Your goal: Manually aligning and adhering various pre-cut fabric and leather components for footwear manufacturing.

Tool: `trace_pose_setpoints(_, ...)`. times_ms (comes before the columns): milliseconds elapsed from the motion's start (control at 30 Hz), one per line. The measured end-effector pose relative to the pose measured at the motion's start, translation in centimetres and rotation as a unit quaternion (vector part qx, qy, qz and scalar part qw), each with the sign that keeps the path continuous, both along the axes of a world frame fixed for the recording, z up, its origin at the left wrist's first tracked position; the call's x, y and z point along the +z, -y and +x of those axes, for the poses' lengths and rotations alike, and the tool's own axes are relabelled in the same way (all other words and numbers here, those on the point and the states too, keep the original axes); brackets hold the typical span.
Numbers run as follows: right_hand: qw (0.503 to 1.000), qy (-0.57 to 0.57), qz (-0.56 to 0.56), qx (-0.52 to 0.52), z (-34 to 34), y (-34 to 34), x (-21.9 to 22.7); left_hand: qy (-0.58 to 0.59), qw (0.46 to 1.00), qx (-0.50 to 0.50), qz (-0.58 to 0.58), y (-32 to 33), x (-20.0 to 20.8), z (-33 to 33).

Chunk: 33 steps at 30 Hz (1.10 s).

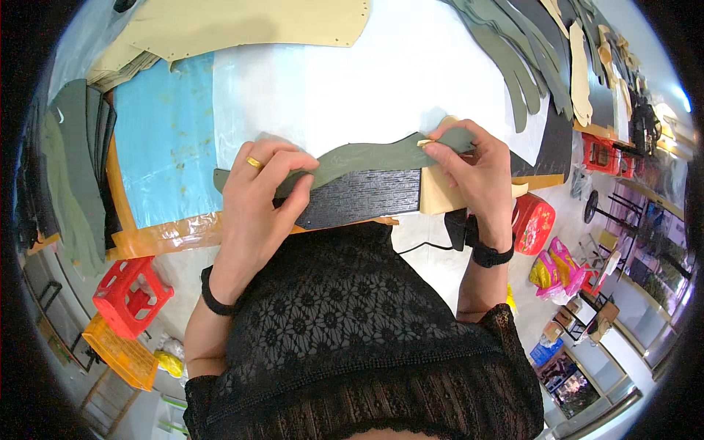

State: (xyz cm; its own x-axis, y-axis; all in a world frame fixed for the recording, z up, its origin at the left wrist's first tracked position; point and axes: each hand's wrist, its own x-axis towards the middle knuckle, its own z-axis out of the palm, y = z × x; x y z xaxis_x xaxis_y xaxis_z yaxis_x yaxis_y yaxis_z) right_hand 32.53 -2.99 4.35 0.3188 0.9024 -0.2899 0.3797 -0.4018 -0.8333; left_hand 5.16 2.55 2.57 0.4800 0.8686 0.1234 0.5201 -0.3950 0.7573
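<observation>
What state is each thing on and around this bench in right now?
Green curved strip: flat on the bench, pinched at both ends.
Left hand: fingers pressing the strip's left end.
Right hand: fingers gripping the strip's right end.
Black textured block: lying flat under the strip.
Tan sheet: spread flat at the far edge.
Green cut pieces: piled, overlapping.
Red crate: upright on the floor.

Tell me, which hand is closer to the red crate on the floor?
Left. The left hand rests on the green strip above the red crate; the right hand pinches the strip's far end.
</observation>
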Motion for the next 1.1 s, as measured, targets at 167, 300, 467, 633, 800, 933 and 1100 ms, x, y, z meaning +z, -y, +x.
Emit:
trace_pose_setpoints(167,1.0,0.006,-0.016,0.005,0.2,0.0,0.1,0.002,1.0,-0.002,0.004,0.0,-0.1,0.0)
trace_pose_setpoints(300,1.0,0.015,0.001,0.006,0.0,0.0,0.0,0.005,1.0,-0.005,-0.001,-0.2,0.0,0.0)
trace_pose_setpoints(467,1.0,0.014,-0.001,-0.004,-0.2,0.0,0.2,-0.001,1.0,-0.006,0.005,-0.2,0.1,0.0)
trace_pose_setpoints(633,1.0,0.016,-0.001,-0.006,-0.2,0.1,-0.1,0.001,1.0,-0.006,0.002,-0.1,-0.2,0.0)
trace_pose_setpoints(800,1.0,0.026,0.005,0.006,-0.4,-0.1,0.2,0.001,1.0,-0.009,0.007,-0.1,0.0,0.0)
trace_pose_setpoints(933,0.999,0.044,-0.002,0.031,-0.2,-0.2,-0.1,0.005,1.0,-0.004,-0.003,-0.1,0.1,0.0)
trace_pose_setpoints(1100,0.997,0.053,0.054,0.01,-0.5,-0.1,-1.0,0.008,1.0,-0.007,-0.004,-0.1,0.2,0.0)
